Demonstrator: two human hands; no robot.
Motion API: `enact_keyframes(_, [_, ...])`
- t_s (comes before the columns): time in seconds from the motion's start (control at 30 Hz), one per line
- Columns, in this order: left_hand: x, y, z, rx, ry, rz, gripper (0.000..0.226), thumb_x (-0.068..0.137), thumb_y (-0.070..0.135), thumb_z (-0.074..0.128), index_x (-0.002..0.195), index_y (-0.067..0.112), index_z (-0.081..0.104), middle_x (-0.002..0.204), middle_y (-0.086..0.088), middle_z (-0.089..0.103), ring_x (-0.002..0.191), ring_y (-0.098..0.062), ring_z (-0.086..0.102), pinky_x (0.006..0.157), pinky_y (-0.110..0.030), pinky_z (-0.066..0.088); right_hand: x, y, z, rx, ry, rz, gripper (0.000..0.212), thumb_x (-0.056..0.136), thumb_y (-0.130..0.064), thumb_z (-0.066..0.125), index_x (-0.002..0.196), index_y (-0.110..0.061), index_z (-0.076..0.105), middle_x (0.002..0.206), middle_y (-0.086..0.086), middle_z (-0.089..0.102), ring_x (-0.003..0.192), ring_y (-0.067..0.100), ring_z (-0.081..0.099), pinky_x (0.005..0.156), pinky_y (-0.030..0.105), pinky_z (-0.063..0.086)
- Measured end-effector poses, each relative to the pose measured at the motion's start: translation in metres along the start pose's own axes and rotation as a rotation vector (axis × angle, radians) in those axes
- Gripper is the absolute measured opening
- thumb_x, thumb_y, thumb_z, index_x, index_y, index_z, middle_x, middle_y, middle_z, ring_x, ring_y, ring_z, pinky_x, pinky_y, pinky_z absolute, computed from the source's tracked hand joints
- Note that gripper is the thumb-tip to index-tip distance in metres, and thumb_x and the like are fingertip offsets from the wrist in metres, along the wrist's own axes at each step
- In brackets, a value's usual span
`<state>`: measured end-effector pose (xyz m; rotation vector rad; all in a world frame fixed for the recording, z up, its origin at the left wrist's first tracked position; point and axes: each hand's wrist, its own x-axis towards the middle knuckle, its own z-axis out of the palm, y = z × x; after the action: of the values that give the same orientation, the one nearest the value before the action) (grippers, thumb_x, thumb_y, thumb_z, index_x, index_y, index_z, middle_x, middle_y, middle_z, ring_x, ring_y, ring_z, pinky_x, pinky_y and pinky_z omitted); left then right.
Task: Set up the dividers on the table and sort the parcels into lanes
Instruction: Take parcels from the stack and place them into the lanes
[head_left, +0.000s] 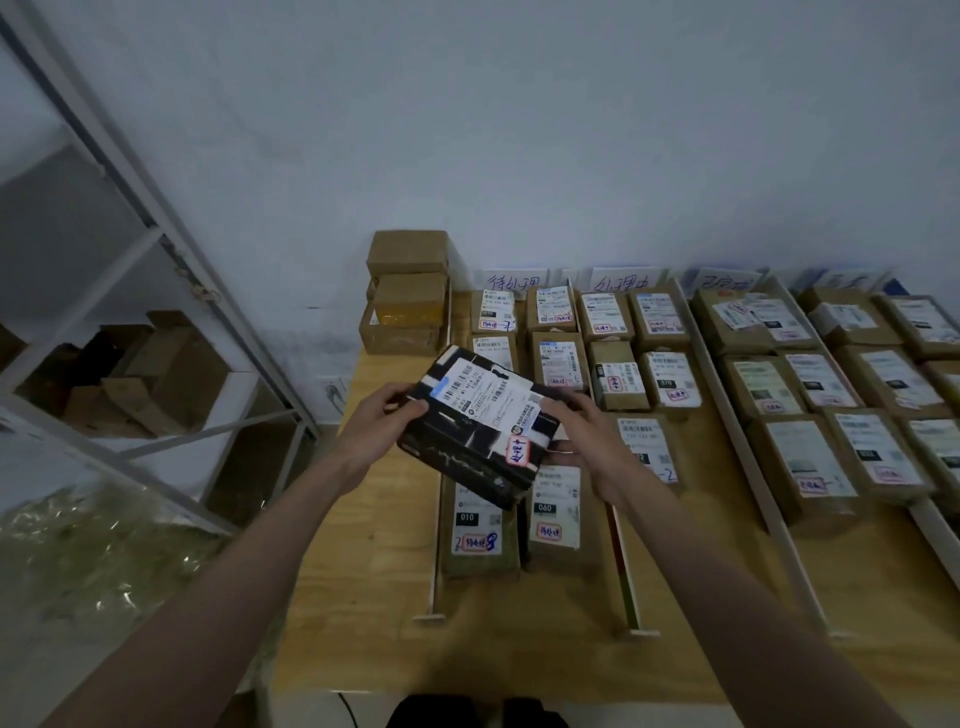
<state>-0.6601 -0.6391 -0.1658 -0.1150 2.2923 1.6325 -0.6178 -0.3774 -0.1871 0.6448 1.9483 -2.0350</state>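
Two hands hold one black box (475, 427) tilted above the wooden surface (363, 597). The left hand (387, 415) grips its 9 o'clock end, fingers curled over the edge; the right hand (576, 436) clasps its 3 o'clock side. The box carries a white shipping label and a small red-edged sticker at its near corner, and hangs over the leftmost lane.

Under it, two brown parcels (478, 525) lie side by side at the near end of that lane, between a white divider (434, 571) at 9 o'clock and a second divider (626, 571) at 3 o'clock. Two more dividers (748, 441) run to 2 o'clock, making four lanes filled with labelled parcels; the rightmost is cut by the frame.

At 12 o'clock, three plain cartons (408, 291) are stacked against the wall. Paper signs (514, 280) stand behind the lanes. A metal shelf (156, 312) with cardboard stands at 10 o'clock.
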Motion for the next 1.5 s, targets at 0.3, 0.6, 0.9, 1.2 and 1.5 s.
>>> enact_keyframes(0.3, [-0.016,0.011,0.01,0.095,-0.109,0.126,0.026,0.097,0.032,0.06,0.121,0.025,0.065,0.108,0.0,0.069,0.101,-0.01,0.064,0.071,-0.017,0.046,-0.037,0.025,-0.035,-0.305,-0.324,0.109,0.05,0.084,-0.048,0.073,0.124,-0.02,0.064,0.112,0.001,0.074,0.105,0.019,0.07,0.087,0.031,0.057])
enact_keyframes(0.6, [0.01,0.002,0.032,0.501,0.128,0.192,0.044,0.1,0.037,0.052,0.135,0.012,0.053,0.137,-0.007,0.056,0.125,-0.024,0.052,0.096,-0.034,0.042,-0.041,0.027,-0.017,-0.283,-0.126,0.071,0.039,0.09,-0.04,0.069,0.119,-0.014,0.063,0.114,0.004,0.071,0.111,0.018,0.064,0.102,0.039,0.051])
enact_keyframes(0.9, [-0.01,-0.026,0.03,0.931,0.108,0.395,0.051,0.103,0.047,0.035,0.137,0.013,0.052,0.134,-0.008,0.056,0.12,-0.025,0.054,0.104,-0.04,0.043,-0.056,0.038,0.003,-0.198,0.063,0.027,0.024,0.094,-0.042,0.063,0.104,-0.019,0.063,0.104,0.002,0.071,0.101,0.017,0.066,0.09,0.033,0.055])
enact_keyframes(1.2, [-0.023,-0.041,0.076,1.072,-0.087,0.471,0.053,0.103,0.05,0.029,0.139,0.016,0.048,0.135,-0.007,0.055,0.123,-0.025,0.052,0.105,-0.039,0.04,-0.09,0.056,-0.037,-0.118,0.282,0.036,0.032,0.096,-0.036,0.063,0.116,-0.012,0.062,0.101,0.002,0.071,0.089,0.012,0.068,0.059,0.018,0.052])
enact_keyframes(1.5, [-0.025,-0.025,0.154,1.12,-0.204,0.532,0.057,0.103,0.051,0.028,0.145,0.016,0.042,0.145,-0.007,0.047,0.132,-0.026,0.045,0.114,-0.042,0.032,-0.112,0.073,-0.125,-0.063,0.489,0.053,0.03,0.094,-0.036,0.066,0.111,-0.011,0.063,0.093,0.001,0.069,0.086,0.016,0.067,0.075,0.031,0.058])
